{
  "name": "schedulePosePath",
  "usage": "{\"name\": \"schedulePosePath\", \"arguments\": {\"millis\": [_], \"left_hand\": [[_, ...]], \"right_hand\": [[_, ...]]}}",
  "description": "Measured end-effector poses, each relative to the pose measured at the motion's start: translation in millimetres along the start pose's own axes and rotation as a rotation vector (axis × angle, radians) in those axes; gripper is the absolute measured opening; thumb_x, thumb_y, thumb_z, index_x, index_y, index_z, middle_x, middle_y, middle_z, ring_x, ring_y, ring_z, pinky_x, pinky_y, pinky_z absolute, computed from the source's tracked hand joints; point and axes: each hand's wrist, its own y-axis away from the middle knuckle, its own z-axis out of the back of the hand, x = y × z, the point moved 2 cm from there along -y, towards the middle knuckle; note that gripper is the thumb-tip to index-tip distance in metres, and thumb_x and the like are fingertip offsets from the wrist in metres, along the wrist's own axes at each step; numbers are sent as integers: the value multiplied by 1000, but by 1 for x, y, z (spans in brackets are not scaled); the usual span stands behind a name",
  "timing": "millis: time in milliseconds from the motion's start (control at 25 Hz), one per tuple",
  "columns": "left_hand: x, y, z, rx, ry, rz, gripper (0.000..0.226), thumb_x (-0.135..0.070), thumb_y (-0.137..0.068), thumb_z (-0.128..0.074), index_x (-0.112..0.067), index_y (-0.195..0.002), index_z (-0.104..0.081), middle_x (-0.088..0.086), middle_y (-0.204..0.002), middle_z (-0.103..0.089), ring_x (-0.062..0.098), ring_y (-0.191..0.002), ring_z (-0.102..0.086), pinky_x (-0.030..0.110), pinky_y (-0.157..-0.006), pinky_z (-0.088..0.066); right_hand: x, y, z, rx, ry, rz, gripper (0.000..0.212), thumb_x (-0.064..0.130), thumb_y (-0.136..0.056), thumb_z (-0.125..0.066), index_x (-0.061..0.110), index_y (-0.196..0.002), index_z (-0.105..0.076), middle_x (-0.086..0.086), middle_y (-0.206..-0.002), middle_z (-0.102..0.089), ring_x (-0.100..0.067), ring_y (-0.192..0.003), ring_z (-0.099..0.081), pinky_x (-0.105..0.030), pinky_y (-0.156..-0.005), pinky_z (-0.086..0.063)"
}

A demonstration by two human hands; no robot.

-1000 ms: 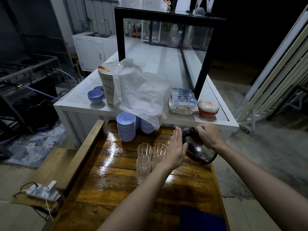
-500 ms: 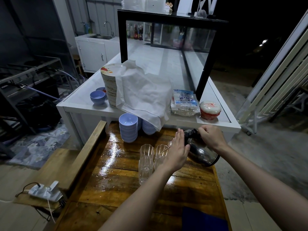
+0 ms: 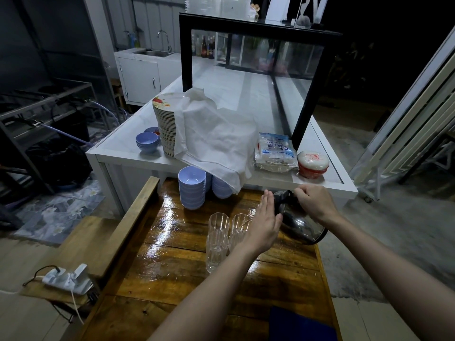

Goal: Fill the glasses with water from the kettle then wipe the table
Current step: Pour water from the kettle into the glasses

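Glossy wooden table [image 3: 172, 267], planks shining wet. Carries a tight cluster of clear ribbed glasses [image 3: 218, 232] mid-width, a tilted kettle [image 3: 300, 225] at the right edge, stacked pale blue bowls [image 3: 192, 188] at the far end, a dark blue cloth [image 3: 300, 326] at the near edge. Meets a higher white counter [image 3: 246, 94] bearing stacked plates [image 3: 165, 129] draped with a white cloth [image 3: 216, 141], a plastic packet [image 3: 274, 152] and a red-and-white tub [image 3: 312, 163].

A white bench [image 3: 138, 159] carries a tall stack of plates [image 3: 164, 129] half draped by a white cloth [image 3: 216, 143], blue bowls [image 3: 147, 142] on its left, a plastic packet [image 3: 274, 151] and red-and-white tub [image 3: 312, 164] on its right, and a black-framed glass case [image 3: 258, 23] behind.
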Motion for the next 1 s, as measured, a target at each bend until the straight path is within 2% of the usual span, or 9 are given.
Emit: {"name": "schedulePosePath", "arguments": {"millis": [120, 320, 600, 680, 840, 920, 1000], "left_hand": [[0, -1, -1, 3, 7, 3, 64, -28, -107, -28, -11, -154, 11, 3, -162, 17, 8, -146, 18, 26, -121, 8], [-1, -1, -1, 18, 6, 6, 64, -29, -107, -27, -12, -154, 13, 2, -162, 19, 9, -147, 18, 24, -119, 10], [-6, -7, 0, 61, -102, -31, 63, -29, -107, -28, -10, -155, 8, 5, -163, 14, 14, -150, 13, 26, -120, 8], [-8, -11, -1, 75, -163, -65, 62, -29, -106, -29, -9, -155, 4, 7, -164, 9, 15, -150, 10, 26, -120, 7], [-14, -16, -2, 86, -266, -138, 60, -31, -106, -28, -7, -155, -4, 10, -164, 2, 18, -151, 6, 32, -124, 2], [-21, -16, 1, 76, -305, -165, 65, -43, -103, -18, -5, -155, -7, 11, -164, -2, 19, -152, 3, 34, -124, 1], [-24, -14, 7, 52, -321, -192, 79, -53, -92, -5, -5, -155, -8, 12, -164, -3, 20, -152, 2, 31, -123, 2]], "right_hand": [[0, 0, 1, 2, -4, 0, 41, 36, -80, -42, 7, -55, -57, -11, -55, -60, -29, -59, -56, -43, -59, -45], [-1, 2, 3, -8, -10, -13, 39, 26, -86, -49, 10, -51, -52, -11, -55, -57, -22, -53, -48, -38, -54, -40], [-9, 22, 2, -54, -157, -198, 32, 33, -77, -39, 14, -51, -43, -3, -52, -46, -20, -53, -41, -35, -52, -27], [-19, 31, -1, -96, -239, -288, 33, 31, -79, -41, 13, -51, -44, -5, -53, -47, -22, -56, -42, -36, -53, -28], [-40, 42, -12, -160, -437, -466, 35, 24, -88, -48, 3, -62, -59, -13, -64, -57, -28, -65, -50, -38, -60, -38], [-44, 44, -15, -184, -511, -512, 37, 30, -83, -48, -1, -71, -63, -17, -70, -61, -32, -70, -55, -49, -64, -47], [-40, 42, -15, -197, -525, -517, 36, 33, -78, -48, 2, -71, -64, -18, -71, -63, -34, -72, -58, -52, -67, -51]]}}
